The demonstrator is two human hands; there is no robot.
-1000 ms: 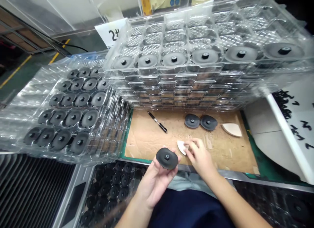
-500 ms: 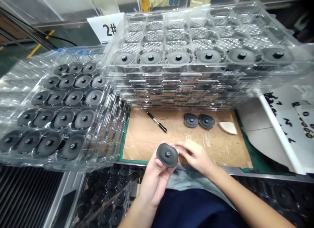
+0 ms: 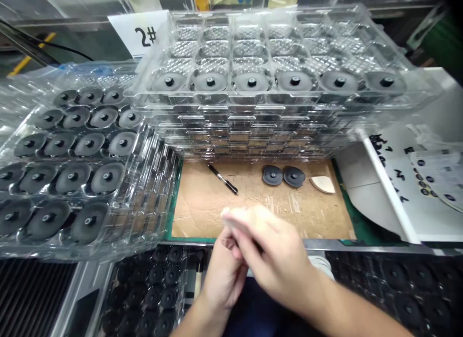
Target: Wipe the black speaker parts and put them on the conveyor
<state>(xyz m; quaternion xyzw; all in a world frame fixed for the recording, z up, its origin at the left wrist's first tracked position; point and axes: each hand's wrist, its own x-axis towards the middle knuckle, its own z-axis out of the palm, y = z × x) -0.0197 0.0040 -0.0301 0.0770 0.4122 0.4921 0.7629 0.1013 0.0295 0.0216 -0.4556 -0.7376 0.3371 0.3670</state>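
My left hand [image 3: 224,274] is closed low in front of me, fingers curled upward. Over it lies my right hand [image 3: 275,252], its fingers bent and pressed together across the left fingertips. Between them, the black oval part with a central stud that the left hand held a moment ago is almost wholly covered. Beyond the hands, two similar black oval parts, the left one [image 3: 272,175] and the right one [image 3: 294,176], lie side by side on a cardboard sheet [image 3: 202,211]. A black pen [image 3: 223,179] and a pale wedge-shaped piece [image 3: 323,184] rest there too.
Stacked clear plastic trays [image 3: 231,103] stand behind the cardboard, with a row of black parts in the top one. Another tray stack [image 3: 141,182] filled with such parts is at left. A white bin [image 3: 383,182] borders the right side. More filled trays [image 3: 144,288] sit below the bench edge.
My right hand has come from beside the black oval part to over it, covering it and the left fingers. The view has shifted slightly to the right.
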